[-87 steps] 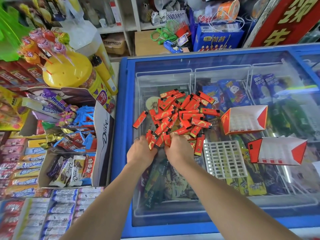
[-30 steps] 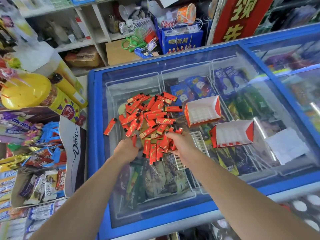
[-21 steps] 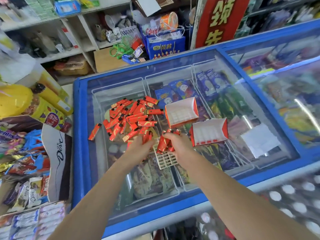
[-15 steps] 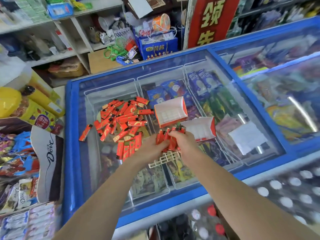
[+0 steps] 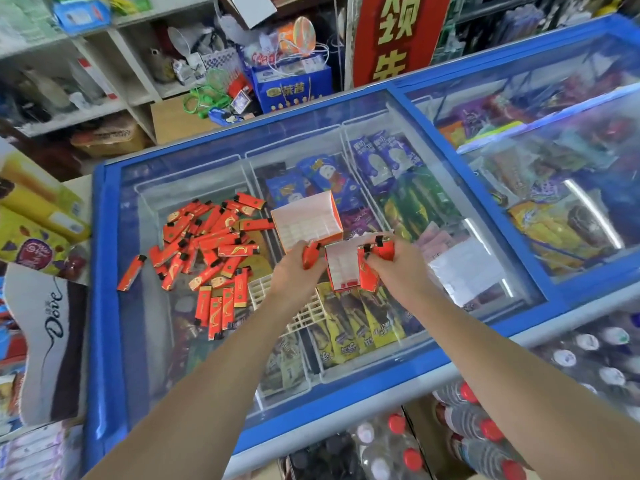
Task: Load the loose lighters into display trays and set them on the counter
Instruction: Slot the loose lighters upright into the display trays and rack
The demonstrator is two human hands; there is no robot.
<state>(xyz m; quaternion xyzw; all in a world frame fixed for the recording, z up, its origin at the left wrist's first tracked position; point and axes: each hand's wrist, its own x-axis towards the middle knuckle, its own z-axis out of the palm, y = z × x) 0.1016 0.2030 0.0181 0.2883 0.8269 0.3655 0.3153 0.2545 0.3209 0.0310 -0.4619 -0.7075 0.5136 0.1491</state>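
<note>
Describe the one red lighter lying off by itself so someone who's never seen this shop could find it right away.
Start at the blue-framed glass freezer lid and find the pile of loose red lighters on its left half. The lone red lighter lies left of that pile, near the blue frame. Unlike the others, it touches no other lighter.

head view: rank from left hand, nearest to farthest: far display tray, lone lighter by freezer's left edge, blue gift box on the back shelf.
From left hand:
1. far display tray, just beyond it.
2. lone lighter, far left on freezer lid.
3. blue gift box, behind the freezer.
</note>
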